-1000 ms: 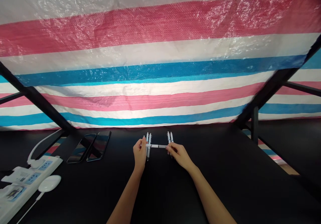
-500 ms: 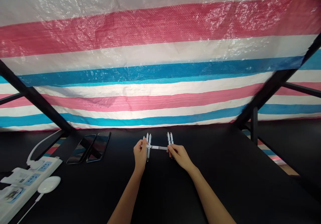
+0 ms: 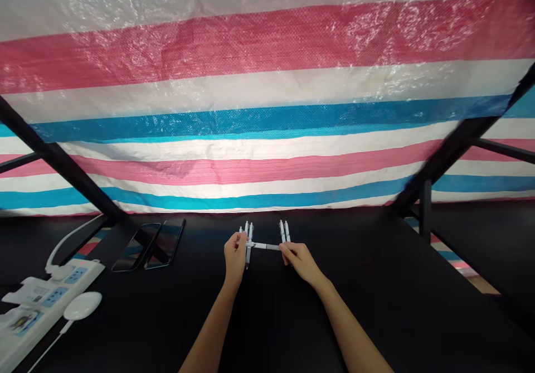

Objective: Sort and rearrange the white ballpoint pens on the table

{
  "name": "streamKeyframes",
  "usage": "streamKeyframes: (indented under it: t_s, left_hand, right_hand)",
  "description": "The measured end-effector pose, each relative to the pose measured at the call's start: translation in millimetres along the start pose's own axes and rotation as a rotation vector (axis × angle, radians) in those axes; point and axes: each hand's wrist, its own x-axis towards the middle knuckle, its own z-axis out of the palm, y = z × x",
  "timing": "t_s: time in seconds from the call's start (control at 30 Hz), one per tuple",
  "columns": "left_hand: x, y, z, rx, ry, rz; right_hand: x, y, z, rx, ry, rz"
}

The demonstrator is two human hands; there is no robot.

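A white pen with a grey grip [image 3: 267,246] spans crosswise between my two hands, a little above the table. My left hand [image 3: 235,253] pinches its left end, and my right hand [image 3: 300,258] pinches the grey end at the right. Under and beside my left fingers lie several white pens [image 3: 249,232], side by side and pointing away from me. Two more white pens [image 3: 284,229] lie parallel just beyond my right fingers, their near ends partly hidden by that hand. The tips of the held pen are covered by my fingers.
On the black table [image 3: 276,317], two dark phones [image 3: 165,243] lie at the left. A white power strip [image 3: 54,295] with plugs and a round white charger [image 3: 82,306] on a cable sit at the near left. Black frame bars [image 3: 424,211] and a striped sheet [image 3: 259,172] stand behind.
Almost nothing differs. Both hands keep hold of the same pen in nearly the same place, and the whole view has shifted very slightly.
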Motion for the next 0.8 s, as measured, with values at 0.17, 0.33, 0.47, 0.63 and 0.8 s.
streamKeyframes:
  t_s: [0.17,0.33,0.47,0.63,0.8]
  left_hand:
    - [-1,0,1.5,-0.042,-0.053,-0.022]
    - [0,2,1.0,-0.084,-0.049,0.005]
    - [-4,6,-1.2,-0.09,-0.091,0.056]
    - [-10,9,-0.8,-0.028,-0.116,0.104]
    - [-5,4,1.9,-0.01,-0.04,0.05]
  right_hand:
    - [1,1,0,0.163,0.008,0.052]
    - [1,-1,0,0.271,-0.033,0.081]
    - [1,-1,-3,0.375,-0.084,0.139]
    - [3,5,-3,0.4,-0.025,0.171]
    - [4,6,2,0.269,0.03,0.082]
